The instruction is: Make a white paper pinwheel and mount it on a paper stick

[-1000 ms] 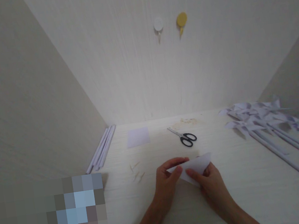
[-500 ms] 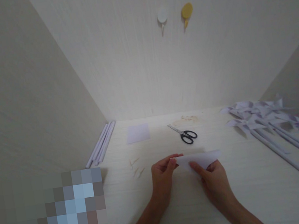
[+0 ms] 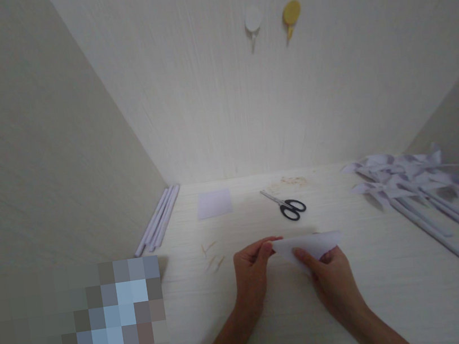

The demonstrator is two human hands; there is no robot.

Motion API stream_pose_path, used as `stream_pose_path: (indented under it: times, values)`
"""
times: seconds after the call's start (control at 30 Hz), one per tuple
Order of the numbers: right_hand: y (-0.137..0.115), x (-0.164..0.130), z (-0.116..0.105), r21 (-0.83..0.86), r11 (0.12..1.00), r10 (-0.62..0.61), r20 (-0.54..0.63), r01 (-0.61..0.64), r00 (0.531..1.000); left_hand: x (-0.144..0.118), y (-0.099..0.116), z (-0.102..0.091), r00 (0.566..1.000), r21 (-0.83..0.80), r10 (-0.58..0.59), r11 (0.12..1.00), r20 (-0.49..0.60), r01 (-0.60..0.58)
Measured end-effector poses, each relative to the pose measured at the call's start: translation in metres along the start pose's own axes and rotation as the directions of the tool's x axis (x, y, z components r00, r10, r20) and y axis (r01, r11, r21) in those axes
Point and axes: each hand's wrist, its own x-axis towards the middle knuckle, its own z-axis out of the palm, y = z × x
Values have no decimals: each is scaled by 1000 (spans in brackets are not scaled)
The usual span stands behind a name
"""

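Note:
A sheet of white paper (image 3: pixel 318 242), folded into a triangle with its long edge away from me, is held between both hands above the table. My left hand (image 3: pixel 254 271) pinches its left corner between thumb and fingers. On the right side, my right hand (image 3: pixel 331 271) grips the sheet, thumb flat on the near face and the other fingers mostly hidden behind it. Black-handled scissors (image 3: pixel 289 209) lie just beyond the paper, blades pointing up and left. Farther left lies a flat square of white paper (image 3: pixel 214 204).
Rolled paper sticks (image 3: pixel 159 219) lie at the left wall. Several paper pinwheels (image 3: pixel 402 184) on sticks are heaped at the right. Small wooden bits (image 3: pixel 214 258) and more scraps (image 3: pixel 293 182) lie on the table (image 3: pixel 285 323). White (image 3: pixel 252 19) and yellow hooks (image 3: pixel 291 12) hang on the wall. A blurred patch covers the lower left.
The view has shifted slightly, so everything sits a little farther right. Both hands keep nearly the same hold on the folded paper.

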Motion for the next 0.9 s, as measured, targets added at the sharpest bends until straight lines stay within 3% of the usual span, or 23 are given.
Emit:
stream_pose_path:
  times: [0.17, 0.53, 0.67, 0.77, 0.9]
  values:
    - [-1, 0, 0, -42, 999, -13, -60, 11, 998, 0, -1, 0, 1000, -21, -1, 1000, -1, 1]
    - [-2, -1, 1, -35, 998, -44, -40, 43, 998, 0, -3, -2, 1000, -38, 4, 999, 9, -4]
    - [-6, -2, 2, -51, 997, -57, -41, 54, 998, 0, -5, 0, 999, -210, -39, 977, 23, 42]
    - [-3, -1, 1, -32, 998, -61, -30, 60, 998, 1, -5, 3, 993, -398, -112, 909, 46, 121]
    - [3, 2, 0, 47, 997, -67, 17, 66, 998, 1, -6, 5, 991, -464, -113, 876, 73, 134]
